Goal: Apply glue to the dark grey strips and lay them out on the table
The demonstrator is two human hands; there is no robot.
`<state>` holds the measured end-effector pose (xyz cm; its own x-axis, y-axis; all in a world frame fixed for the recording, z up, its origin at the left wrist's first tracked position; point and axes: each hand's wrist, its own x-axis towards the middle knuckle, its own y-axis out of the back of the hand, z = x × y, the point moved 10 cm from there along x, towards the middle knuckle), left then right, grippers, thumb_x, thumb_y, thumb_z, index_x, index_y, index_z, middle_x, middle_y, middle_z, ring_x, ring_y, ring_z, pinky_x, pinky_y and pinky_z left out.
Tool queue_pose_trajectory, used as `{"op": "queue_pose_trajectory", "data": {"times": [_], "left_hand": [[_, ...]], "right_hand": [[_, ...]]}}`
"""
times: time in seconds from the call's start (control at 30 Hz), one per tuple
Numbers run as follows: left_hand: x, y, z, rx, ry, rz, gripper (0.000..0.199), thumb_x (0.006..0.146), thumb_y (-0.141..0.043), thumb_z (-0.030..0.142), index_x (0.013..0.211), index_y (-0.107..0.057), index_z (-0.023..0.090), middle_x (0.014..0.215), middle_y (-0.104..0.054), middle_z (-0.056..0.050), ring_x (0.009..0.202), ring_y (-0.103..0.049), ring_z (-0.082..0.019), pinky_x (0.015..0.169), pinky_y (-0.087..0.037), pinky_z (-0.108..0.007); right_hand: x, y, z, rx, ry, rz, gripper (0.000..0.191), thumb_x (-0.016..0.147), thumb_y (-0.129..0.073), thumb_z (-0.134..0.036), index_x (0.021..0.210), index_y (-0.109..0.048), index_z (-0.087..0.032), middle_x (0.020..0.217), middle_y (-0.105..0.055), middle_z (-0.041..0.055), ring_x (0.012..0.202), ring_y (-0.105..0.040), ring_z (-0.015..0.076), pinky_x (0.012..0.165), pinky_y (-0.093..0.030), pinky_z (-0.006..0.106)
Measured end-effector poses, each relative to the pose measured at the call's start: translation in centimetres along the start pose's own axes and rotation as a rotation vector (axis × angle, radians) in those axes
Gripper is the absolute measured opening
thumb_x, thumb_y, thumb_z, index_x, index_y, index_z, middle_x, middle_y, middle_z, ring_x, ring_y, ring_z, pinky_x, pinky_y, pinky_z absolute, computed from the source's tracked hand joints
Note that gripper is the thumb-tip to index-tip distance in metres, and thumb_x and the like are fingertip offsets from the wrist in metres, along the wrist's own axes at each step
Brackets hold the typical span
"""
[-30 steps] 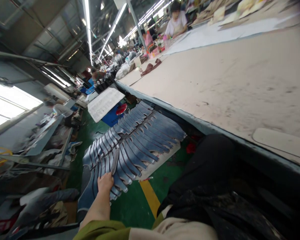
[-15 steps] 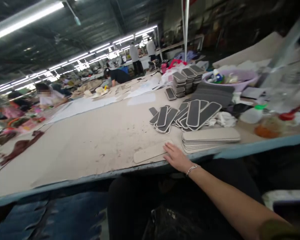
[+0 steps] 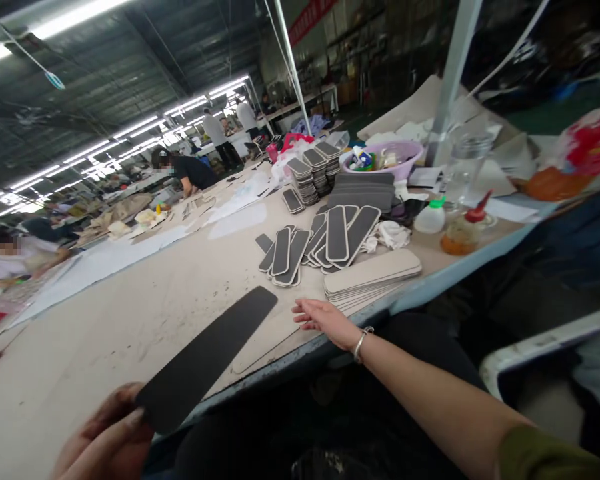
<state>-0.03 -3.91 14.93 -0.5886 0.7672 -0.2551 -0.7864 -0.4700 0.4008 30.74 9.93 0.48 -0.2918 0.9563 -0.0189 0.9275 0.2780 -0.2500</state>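
My left hand (image 3: 111, 433) pinches one end of a long dark grey panel (image 3: 210, 357) with rounded corners, its far end tilted over the table. My right hand (image 3: 325, 321) has its fingers stretched out, just above or on the near edge of a beige strip (image 3: 275, 343) lying flat by the table edge. Right of that hand lies a stack of beige rounded strips (image 3: 373, 272). Beyond are scattered dark panels with pale borders (image 3: 337, 233), in loose overlapping heaps.
Behind stand piles of bordered pieces (image 3: 305, 175), plain dark panels (image 3: 361, 192) and a lilac basin (image 3: 405, 152). To the right are a green-capped bottle (image 3: 430, 217), a red-nozzled bottle of amber liquid (image 3: 463, 233) and a metal post (image 3: 453, 80). A person (image 3: 193, 172) leans over the table farther off.
My left hand has come into view with the dark panel. My right hand has lifted its fingers from the beige strip's end, and the view has turned to the right.
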Motion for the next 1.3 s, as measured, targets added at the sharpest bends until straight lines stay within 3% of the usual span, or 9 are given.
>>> {"op": "queue_pose_trajectory", "data": {"times": [0.13,0.23,0.37,0.47,0.67,0.8,1.07,1.3], "left_hand": [[2.3,-5.4,0.3,-0.100,-0.051,-0.173,0.020,0.041,-0.068,0.043,0.057,-0.062,0.034,0.054,-0.062,0.005,0.074,-0.063,-0.031,0.050,-0.045,-0.037],[3.4,-7.2,0.0,-0.125,-0.081,-0.243,0.018,0.048,-0.069,0.038,0.063,-0.063,0.030,0.058,-0.061,0.003,0.066,-0.060,-0.023,0.052,-0.045,-0.031],[5.6,-8.6,-1.6,-0.102,-0.102,-0.332,0.025,0.052,-0.071,0.035,0.071,-0.062,0.021,0.063,-0.058,0.001,0.060,-0.053,-0.015,0.056,-0.045,-0.026],[8.1,-9.3,-4.6,-0.049,-0.065,-0.352,0.028,0.054,-0.072,0.035,0.070,-0.058,0.017,0.064,-0.055,0.003,0.060,-0.052,-0.012,0.056,-0.044,-0.023],[12.0,-9.7,-9.9,0.093,-0.043,-0.214,0.044,0.050,-0.073,0.039,0.083,-0.052,0.017,0.059,-0.054,0.006,0.052,-0.051,-0.011,0.053,-0.042,-0.023],[12.7,-9.8,-10.5,0.193,-0.067,-0.154,0.048,0.054,-0.068,0.044,0.090,-0.051,0.017,0.055,-0.056,0.005,0.047,-0.050,-0.012,0.045,-0.035,-0.021],[13.2,-10.8,-11.4,0.291,-0.085,-0.255,0.047,0.058,-0.066,0.047,0.091,-0.048,0.019,0.057,-0.060,0.004,0.042,-0.046,-0.010,0.043,-0.030,-0.021],[12.7,-10.7,-11.0,0.321,-0.110,-0.177,0.032,0.064,-0.060,0.036,0.087,-0.047,0.019,0.053,-0.054,0.007,0.040,-0.045,-0.009,0.042,-0.029,-0.021]], "right_hand": [[0.8,1.3,0.3,0.075,-0.073,0.061,0.043,0.085,-0.052,-0.050,0.107,-0.065,-0.016,0.104,-0.064,0.0089,0.082,-0.063,0.0149,0.069,-0.055,0.026],[1.2,2.1,0.9,0.045,-0.129,0.100,0.035,0.078,-0.064,-0.042,0.100,-0.068,-0.015,0.085,-0.066,0.0054,0.069,-0.061,0.0121,0.063,-0.054,0.024],[1.4,3.4,0.7,-0.088,-0.130,0.148,0.028,0.077,-0.063,-0.031,0.100,-0.067,-0.015,0.068,-0.062,-0.0001,0.057,-0.056,0.0089,0.061,-0.051,0.023],[1.9,4.5,0.2,-0.263,-0.094,0.197,0.024,0.076,-0.062,-0.027,0.098,-0.065,-0.016,0.066,-0.061,-0.0022,0.055,-0.055,0.0096,0.059,-0.048,0.023],[3.0,5.2,0.5,-0.678,-0.030,0.287,0.009,0.071,-0.064,-0.020,0.080,-0.063,-0.019,0.068,-0.062,-0.0019,0.068,-0.058,0.0144,0.070,-0.044,0.026],[3.7,4.5,1.5,-0.861,-0.026,0.264,0.008,0.075,-0.061,-0.020,0.083,-0.062,-0.020,0.071,-0.064,-0.0010,0.068,-0.059,0.0150,0.070,-0.042,0.026],[4.1,4.4,1.8,-1.061,-0.066,0.245,0.014,0.075,-0.057,-0.018,0.088,-0.061,-0.019,0.072,-0.065,-0.0011,0.068,-0.060,0.0143,0.068,-0.042,0.024],[4.1,4.3,2.1,-1.130,-0.106,0.222,0.014,0.075,-0.056,-0.020,0.088,-0.061,-0.019,0.074,-0.066,-0.0010,0.070,-0.062,0.0160,0.069,-0.042,0.026]]}}
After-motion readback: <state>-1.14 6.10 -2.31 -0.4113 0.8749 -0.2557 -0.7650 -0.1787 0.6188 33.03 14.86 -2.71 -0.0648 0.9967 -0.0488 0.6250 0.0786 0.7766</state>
